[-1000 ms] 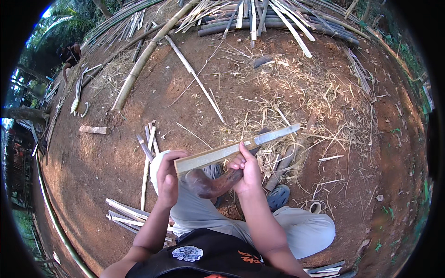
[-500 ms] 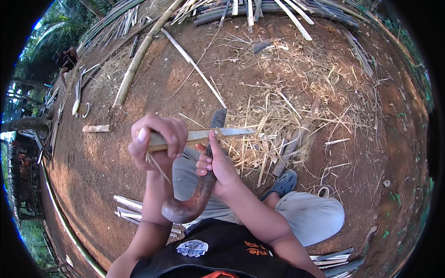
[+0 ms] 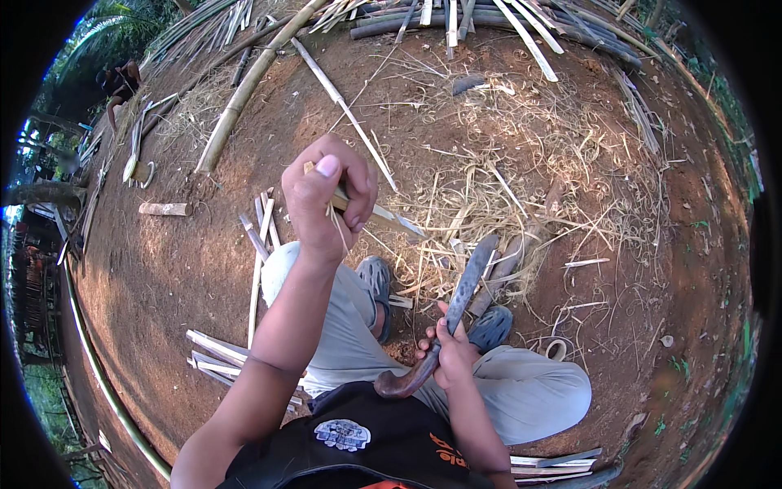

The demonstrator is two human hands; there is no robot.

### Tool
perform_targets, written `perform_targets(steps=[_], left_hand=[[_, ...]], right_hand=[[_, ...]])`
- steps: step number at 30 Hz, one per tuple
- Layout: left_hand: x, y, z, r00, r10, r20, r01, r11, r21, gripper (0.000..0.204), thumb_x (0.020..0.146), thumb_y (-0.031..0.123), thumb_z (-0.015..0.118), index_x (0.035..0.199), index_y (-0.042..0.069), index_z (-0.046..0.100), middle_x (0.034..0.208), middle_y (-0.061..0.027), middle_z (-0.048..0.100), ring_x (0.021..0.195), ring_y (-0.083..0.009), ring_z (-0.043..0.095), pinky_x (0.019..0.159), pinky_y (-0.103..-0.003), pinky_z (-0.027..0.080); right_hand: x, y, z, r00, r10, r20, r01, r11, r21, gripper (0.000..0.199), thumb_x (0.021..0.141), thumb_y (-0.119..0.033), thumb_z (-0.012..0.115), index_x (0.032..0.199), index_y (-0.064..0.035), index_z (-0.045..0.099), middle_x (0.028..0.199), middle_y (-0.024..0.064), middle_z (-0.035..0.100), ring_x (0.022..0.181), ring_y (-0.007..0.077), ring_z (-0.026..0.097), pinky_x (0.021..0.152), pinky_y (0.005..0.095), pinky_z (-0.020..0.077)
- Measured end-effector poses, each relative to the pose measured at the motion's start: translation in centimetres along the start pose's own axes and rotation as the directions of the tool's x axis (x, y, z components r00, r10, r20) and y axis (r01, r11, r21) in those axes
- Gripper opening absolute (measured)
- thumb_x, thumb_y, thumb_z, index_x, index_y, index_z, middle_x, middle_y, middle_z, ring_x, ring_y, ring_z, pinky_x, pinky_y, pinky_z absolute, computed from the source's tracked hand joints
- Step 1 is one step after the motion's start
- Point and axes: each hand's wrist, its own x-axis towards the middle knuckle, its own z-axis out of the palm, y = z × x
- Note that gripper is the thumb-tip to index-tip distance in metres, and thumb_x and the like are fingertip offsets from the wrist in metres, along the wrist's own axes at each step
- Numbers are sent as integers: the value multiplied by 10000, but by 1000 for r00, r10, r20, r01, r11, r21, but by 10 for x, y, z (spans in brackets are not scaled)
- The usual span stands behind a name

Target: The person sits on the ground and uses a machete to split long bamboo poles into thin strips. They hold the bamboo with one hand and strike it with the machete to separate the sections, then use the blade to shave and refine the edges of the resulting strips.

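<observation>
Strip of bamboo (image 3: 391, 218) is up left of the knife (image 3: 464, 295), not touching, one end in the left hand (image 3: 330, 196), fingers wrapped; I'd expect light, stiff, splinter-edged, so grip that end, right hand (image 3: 446, 354) closed around the knife's handle (image 3: 417, 375).

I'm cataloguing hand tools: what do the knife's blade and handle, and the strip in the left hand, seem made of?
Blade: probably steel, from its dull, mottled grey surface. Handle: likely wood, brown, hooked and fairly smooth. Strip: apparently split bamboo or wood, with a pale flat face and tan edge.
</observation>
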Motion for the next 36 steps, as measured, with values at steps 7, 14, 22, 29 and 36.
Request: perform_targets(steps=[7,14,22,29,36], left_hand=[[2,-1,16,998,-40,-44,44,994,101,421,974,365,380,720,41,463,447,10,334,338,-64,274,329,-226,237],[9,-7,7,998,-58,-26,59,996,71,442,971,389,376,714,38,450,466,3,350,350,-61,258,331,-225,225],[18,-10,10,995,-63,-74,74,986,150,476,981,430,358,722,38,439,493,-5,347,374,-64,273,343,-228,223],[19,-14,8,991,-73,-114,90,984,155,496,989,454,352,722,41,423,499,-11,358,386,-71,289,357,-238,241],[25,-33,15,995,12,-96,3,988,155,520,1012,429,349,693,36,468,527,-2,405,430,-64,373,395,-239,275]], right_hand=[[-40,-43,64,613,-696,375,734,324,-597,304,1055,-162,372,1220,27,544,674,41,522,514,144,497,481,295,418],[28,-30,60,766,-541,346,479,122,-869,252,1016,-202,459,978,26,559,773,269,643,726,464,627,620,520,498],[1,-40,79,520,-772,366,711,153,-687,195,1001,-135,475,970,37,563,777,246,636,662,427,636,558,485,493],[18,-47,72,575,-665,477,589,-68,-805,193,998,-127,484,921,38,549,707,244,614,638,435,618,560,499,473],[51,-28,47,674,-650,351,473,14,-881,235,998,-159,486,871,27,555,651,256,585,600,455,592,527,510,442]])
